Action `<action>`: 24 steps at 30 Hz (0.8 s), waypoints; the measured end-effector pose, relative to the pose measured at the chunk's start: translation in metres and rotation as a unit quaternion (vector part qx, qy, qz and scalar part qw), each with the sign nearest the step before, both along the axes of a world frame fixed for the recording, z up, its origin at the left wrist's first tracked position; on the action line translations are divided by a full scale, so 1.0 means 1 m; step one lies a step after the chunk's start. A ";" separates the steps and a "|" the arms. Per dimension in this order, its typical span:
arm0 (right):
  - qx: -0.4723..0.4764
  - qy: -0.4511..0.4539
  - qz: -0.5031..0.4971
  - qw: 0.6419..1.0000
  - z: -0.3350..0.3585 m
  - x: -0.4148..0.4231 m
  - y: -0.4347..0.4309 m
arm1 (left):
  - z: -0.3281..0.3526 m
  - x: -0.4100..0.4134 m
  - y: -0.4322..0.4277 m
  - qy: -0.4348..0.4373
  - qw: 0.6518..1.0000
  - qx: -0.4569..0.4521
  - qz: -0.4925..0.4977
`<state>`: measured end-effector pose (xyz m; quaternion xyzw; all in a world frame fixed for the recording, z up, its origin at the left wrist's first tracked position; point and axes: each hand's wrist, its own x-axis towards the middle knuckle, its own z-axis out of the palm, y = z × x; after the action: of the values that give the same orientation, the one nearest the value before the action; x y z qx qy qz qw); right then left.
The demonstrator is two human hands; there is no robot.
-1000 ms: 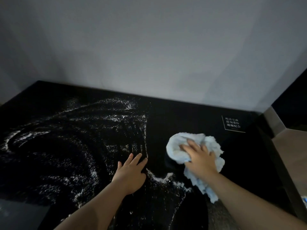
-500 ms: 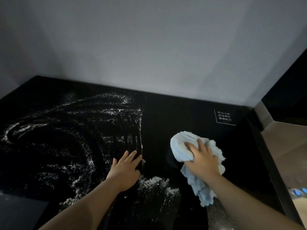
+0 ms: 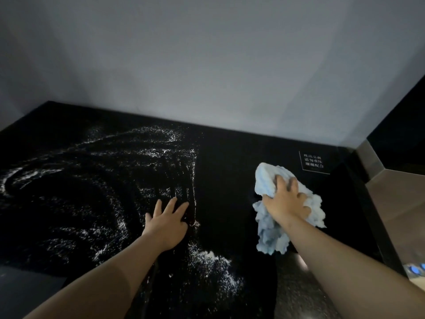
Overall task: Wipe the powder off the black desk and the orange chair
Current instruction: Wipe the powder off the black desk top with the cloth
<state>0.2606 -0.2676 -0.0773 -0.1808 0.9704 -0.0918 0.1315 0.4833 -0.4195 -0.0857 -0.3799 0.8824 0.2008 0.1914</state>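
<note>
- Grey wall (image 3: pixel 207 65): runs behind the work surface and meets its far edge.
- Black desk (image 3: pixel 230 162): fills the lower half of the view. The strip between the two hands is bare and dark.
- Powder (image 3: pixel 138 162): white, lying in curved streaks across the left half of the desk. A separate patch lies near the front edge, between the forearms.
- Cloth (image 3: pixel 269 231): pale blue and white, crumpled, on the right part of the desk, well apart from the main powder area.
- Left hand (image 3: pixel 166 223): flat on the desk, palm down, fingers straight and spread, holding nothing. The fingertips touch the right edge of the powder streaks.
- Right hand (image 3: pixel 285 199): on top of the cloth, fingers curled into its folds and gripping it.
- Label (image 3: pixel 314 162): white-bordered, on the far right corner of the desk; the print appears to be three short lines, too small to read.
</note>
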 end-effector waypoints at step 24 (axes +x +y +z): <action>0.055 0.042 0.153 0.986 -0.016 -0.002 -0.039 | -0.011 -0.002 -0.024 -0.025 0.998 -0.004 -0.057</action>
<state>0.2581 -0.3064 -0.0929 -0.3237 0.9393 -0.0096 0.1131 0.4818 -0.4433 -0.0968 -0.3347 0.8984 0.1761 0.2232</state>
